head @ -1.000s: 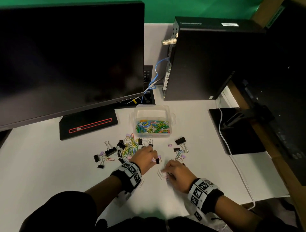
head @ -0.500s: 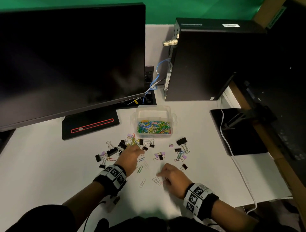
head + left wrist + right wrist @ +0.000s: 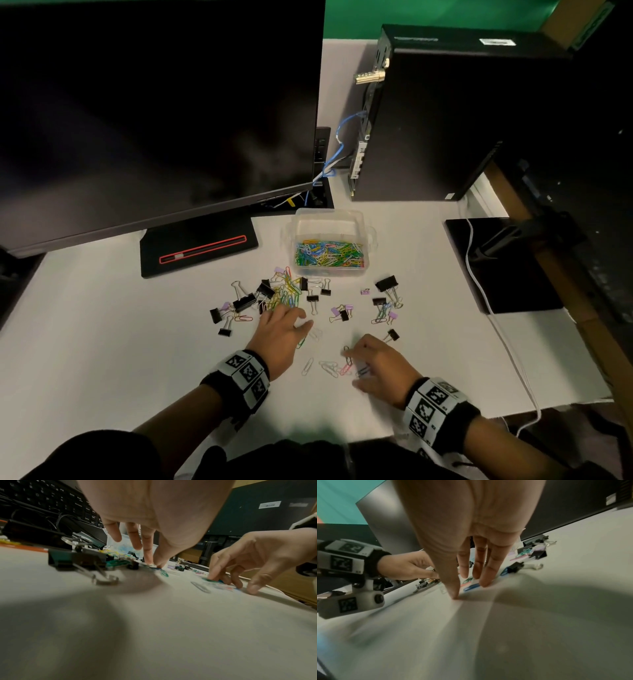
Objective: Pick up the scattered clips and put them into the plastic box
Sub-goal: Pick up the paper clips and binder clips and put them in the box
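1. Right hand (image 3: 471, 536), seen from the wrist, fingers straight and pointing down at the white table (image 3: 530, 628).
2. Thumb tip pressed on the table; 3 fingertips (image 3: 485, 580) resting among flat paper clips.
3. Blue paper clip (image 3: 471, 586) lying just beside the fingertips.
4. Black binder clip (image 3: 516, 566) with silver handles, near the fingers on the far side.
5. Cluster of binder clips (image 3: 534, 549) farther back.
6. Left hand (image 3: 409, 566), wearing a marker-patterned wrist band (image 3: 342, 559), fingers reaching toward the clips.
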Motion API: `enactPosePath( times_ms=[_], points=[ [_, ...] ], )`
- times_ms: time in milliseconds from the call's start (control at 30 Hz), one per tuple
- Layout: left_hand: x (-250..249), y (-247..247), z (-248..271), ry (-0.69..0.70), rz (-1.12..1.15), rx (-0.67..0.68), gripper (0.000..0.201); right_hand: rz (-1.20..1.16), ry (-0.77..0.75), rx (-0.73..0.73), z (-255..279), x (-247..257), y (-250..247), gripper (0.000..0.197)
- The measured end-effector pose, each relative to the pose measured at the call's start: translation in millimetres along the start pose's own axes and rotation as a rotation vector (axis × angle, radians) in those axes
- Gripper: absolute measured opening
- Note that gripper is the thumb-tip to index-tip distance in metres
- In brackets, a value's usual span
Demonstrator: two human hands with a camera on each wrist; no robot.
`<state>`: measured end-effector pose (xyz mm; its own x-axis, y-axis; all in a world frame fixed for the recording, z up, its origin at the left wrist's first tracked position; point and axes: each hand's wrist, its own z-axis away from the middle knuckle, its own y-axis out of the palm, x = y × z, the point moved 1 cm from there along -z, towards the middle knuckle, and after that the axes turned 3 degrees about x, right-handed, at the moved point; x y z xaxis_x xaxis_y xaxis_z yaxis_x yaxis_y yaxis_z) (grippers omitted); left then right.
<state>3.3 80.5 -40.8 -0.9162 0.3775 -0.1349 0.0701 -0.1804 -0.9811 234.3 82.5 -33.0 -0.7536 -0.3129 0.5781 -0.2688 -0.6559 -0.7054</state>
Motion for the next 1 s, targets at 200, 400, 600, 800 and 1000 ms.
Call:
enactPosePath(
  times_ms=[200,400,600,800,1000],
  points=[
    [-19.0,14.9,19.0,0.066,0.021,0.043,0.062,-0.118,-0.003,-0.104,-13.5,20.3,13.1,0.044],
    [-26.9,6.0,22.8,0.033,0.38,0.075,0.056,-0.238,0.01,-0.19,-37.1,34.2,16.7,0.047],
    [2.5,-5.4,21.5,-0.145,0.553,-0.108,0.046,-0.167,0.016,-0.113,-49.0,41.4,11.1,0.072],
    [17.8,-1.0,17.7,-0.218,0.47,0.001,0.048,-0.042,-0.033,-0.114,-65.9,56.2,10.1,0.062],
    [15.2,3.6,14.1,-0.255,0.481,-0.023,0.032,-0.028,0.102,-0.177,-81.4,63.8,12.3,0.036]
  ],
)
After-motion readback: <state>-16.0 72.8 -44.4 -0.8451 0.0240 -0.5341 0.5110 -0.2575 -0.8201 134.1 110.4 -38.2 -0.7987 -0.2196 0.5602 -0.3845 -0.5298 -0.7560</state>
